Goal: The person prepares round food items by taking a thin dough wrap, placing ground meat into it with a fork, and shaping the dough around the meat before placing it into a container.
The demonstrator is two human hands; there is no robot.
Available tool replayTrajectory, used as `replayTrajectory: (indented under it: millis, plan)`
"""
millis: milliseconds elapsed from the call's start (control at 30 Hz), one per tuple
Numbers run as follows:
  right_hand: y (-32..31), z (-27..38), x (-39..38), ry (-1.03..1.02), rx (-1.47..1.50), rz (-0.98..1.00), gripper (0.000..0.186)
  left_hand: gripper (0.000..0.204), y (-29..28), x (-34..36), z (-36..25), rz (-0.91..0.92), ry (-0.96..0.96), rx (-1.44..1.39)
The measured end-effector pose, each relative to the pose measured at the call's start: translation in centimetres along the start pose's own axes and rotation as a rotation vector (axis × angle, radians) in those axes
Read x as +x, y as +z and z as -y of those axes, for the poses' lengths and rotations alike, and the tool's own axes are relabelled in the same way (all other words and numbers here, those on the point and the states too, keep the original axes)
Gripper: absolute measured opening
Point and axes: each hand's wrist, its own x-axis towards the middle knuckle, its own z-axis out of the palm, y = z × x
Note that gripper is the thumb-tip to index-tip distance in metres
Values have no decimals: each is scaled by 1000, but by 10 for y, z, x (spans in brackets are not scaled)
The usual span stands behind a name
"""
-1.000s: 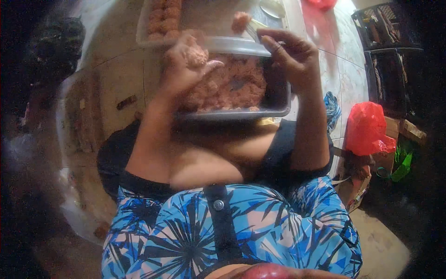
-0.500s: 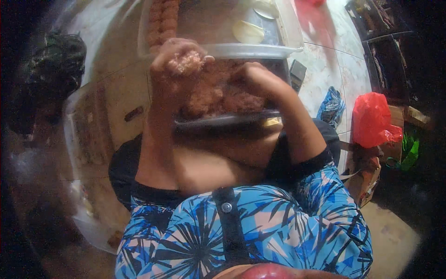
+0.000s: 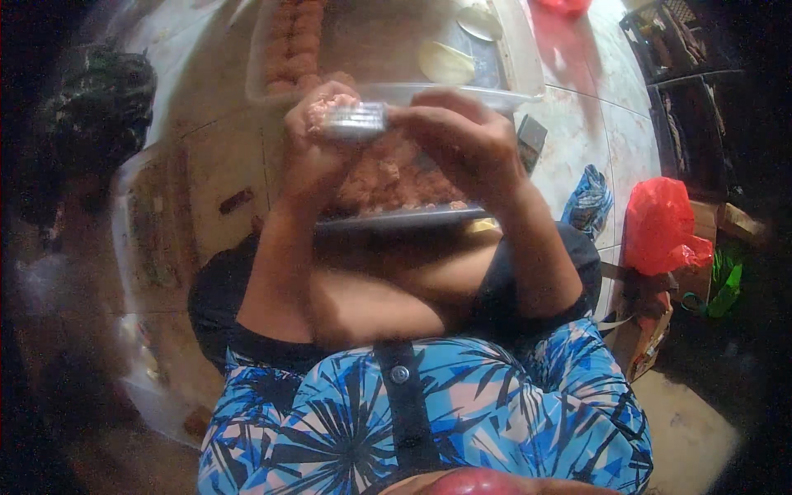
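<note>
My left hand (image 3: 312,136) is closed round a pinkish-brown crumbly clump (image 3: 323,109), above a dark tray (image 3: 396,219). Against that clump sits a small, shiny, silvery ridged piece (image 3: 356,120), which looks like a metal mould. The fingers of my right hand (image 3: 466,132) pinch its right end; they are partly smeared by motion. Below both hands, loose reddish-brown crumbly mass (image 3: 396,177) lies in the tray. Beyond it, a clear plastic container (image 3: 396,92) has rows of reddish-brown shaped pieces (image 3: 293,41) along its left side.
Two pale, thin oval pieces (image 3: 447,63) lie at the container's right. A dark grey box (image 3: 531,136) stands on the tiles, with a blue patterned bundle (image 3: 587,198) and red plastic bag (image 3: 667,224) farther right. Dark racks (image 3: 693,107) stand at far right.
The silvery ridged piece now shows between my hands. My right hand has risen from the loose mass to meet it beside the left hand, which has shifted slightly right.
</note>
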Motion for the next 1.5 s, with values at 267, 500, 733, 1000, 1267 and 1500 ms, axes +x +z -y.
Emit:
replayTrajectory:
  millis: [267,500,733,1000,1267,1500]
  plan:
    - [-5,-7,3,31,-18,-118,21,21,1,2,-10,24,153,597]
    - [-1,-12,1,-3,21,0,24,75,4,-1,11,-164,107,-4]
    - [10,-24,-27,568,763,-28,36,98,2,4,2,-34,35,228]
    - [20,-9,-8,-8,-1,-120,27,36,-16,3,4,94,63,176]
    - [19,-8,-3,-111,-85,-71,26,26,-13,0,12,22,55,90]
    - [19,-8,-3,-49,71,-99,26,24,-11,-2,6,-161,241,498]
